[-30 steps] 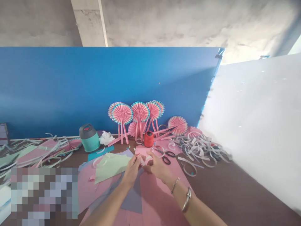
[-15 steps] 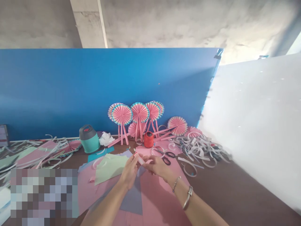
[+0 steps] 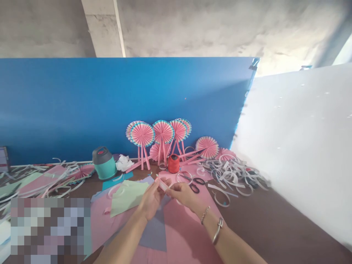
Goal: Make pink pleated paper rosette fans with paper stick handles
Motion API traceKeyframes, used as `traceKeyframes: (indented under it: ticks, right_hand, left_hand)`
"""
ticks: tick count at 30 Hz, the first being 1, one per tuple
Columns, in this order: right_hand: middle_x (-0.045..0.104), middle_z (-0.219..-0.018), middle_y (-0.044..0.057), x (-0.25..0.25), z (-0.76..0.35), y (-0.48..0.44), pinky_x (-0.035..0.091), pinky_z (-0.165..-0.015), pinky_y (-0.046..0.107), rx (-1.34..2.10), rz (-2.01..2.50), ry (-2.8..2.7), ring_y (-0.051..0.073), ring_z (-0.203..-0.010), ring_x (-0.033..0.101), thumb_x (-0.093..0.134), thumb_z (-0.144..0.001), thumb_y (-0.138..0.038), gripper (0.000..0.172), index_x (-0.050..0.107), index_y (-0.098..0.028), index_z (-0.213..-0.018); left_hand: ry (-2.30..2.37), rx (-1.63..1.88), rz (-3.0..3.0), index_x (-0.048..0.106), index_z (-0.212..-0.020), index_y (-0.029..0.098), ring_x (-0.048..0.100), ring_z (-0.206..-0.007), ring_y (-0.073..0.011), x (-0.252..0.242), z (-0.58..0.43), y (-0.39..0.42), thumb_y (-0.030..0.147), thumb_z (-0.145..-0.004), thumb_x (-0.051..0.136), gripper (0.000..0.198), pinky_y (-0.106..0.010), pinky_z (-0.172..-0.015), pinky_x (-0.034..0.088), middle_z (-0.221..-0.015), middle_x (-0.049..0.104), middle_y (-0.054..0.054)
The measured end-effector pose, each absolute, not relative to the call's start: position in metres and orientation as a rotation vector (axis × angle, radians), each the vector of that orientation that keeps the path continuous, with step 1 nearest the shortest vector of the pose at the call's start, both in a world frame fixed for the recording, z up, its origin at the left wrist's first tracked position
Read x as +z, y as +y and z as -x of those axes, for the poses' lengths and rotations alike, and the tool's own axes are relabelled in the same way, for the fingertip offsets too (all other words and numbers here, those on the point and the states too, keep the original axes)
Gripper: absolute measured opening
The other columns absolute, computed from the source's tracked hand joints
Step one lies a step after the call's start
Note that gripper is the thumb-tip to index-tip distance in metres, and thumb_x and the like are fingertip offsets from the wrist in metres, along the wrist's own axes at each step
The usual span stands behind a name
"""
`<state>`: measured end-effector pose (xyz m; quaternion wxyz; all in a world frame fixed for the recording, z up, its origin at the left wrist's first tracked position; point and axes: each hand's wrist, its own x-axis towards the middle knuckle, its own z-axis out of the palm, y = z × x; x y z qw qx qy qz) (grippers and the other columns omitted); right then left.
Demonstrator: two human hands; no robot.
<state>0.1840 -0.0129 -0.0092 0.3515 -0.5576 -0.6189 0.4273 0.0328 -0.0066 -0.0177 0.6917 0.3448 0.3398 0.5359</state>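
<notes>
Between my two hands is a small pink-and-white folded paper strip. My left hand grips it from the left, thumb and fingers closed around its near end. From the right, my right hand pinches its other end with thumb and forefinger. Both hands are above sheets of pink paper and grey-blue paper. Just beyond my right hand lie black-handled scissors, and a red thread spool stands behind them.
Pink pleated paper fans lean against the blue panel. A teal-and-grey container stands beside crumpled white tissue. Tangled white strips lie at right. Green paper lies left of my hands. A white wall borders the right side.
My right hand's fingers have drawn in to a closer pinch on the strip. My left hand has shifted slightly, and its grip continues. The objects on the table stay where they were.
</notes>
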Motion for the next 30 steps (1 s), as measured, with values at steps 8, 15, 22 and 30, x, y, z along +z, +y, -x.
traceKeyframes:
  ticks: [8,15,22,30]
  right_hand:
    - [0.04,-0.042,-0.006,0.006,-0.19,-0.018,0.024,-0.042,0.021,1.211,1.445,-1.639,0.007,-0.04,0.034,0.062,-0.071,-0.038,0.031,0.048,-0.017,-0.053]
    - [0.048,-0.046,-0.005,-0.001,-0.2,-0.012,0.028,-0.043,0.021,1.39,1.272,-1.648,0.007,-0.041,0.037,0.062,-0.071,-0.042,0.03,0.059,-0.016,-0.058]
    - [0.06,-0.059,-0.001,-0.009,-0.213,-0.003,0.036,-0.05,0.022,1.571,0.972,-1.623,0.007,-0.045,0.045,0.069,-0.069,-0.042,0.028,0.066,-0.014,-0.062]
    - [0.063,-0.064,0.001,-0.013,-0.214,-0.003,0.038,-0.049,0.022,1.686,0.855,-1.516,0.008,-0.045,0.047,0.068,-0.069,-0.033,0.021,0.068,-0.013,-0.063]
  left_hand:
    - [1.111,1.059,-1.28,0.065,-0.081,0.015,0.061,-0.067,-0.0171,-0.017,-0.02,-0.002,0.037,-0.058,0.077,0.034,-0.027,-0.063,0.044,-0.068,0.066,-0.001]
    - [0.98,0.911,-1.281,0.069,-0.065,0.013,0.062,-0.067,-0.0197,-0.009,-0.014,-0.004,0.047,-0.066,0.07,0.034,-0.03,-0.069,0.044,-0.064,0.069,-0.006]
    - [0.71,0.832,-1.157,0.073,-0.076,0.011,0.065,-0.077,-0.02,-0.006,-0.014,-0.008,0.048,-0.073,0.067,0.037,-0.03,-0.082,0.044,-0.077,0.073,-0.01]
    - [0.575,0.802,-1.094,0.073,-0.087,0.009,0.065,-0.088,-0.0232,-0.009,-0.013,-0.009,0.043,-0.078,0.063,0.037,-0.035,-0.09,0.043,-0.087,0.073,-0.014]
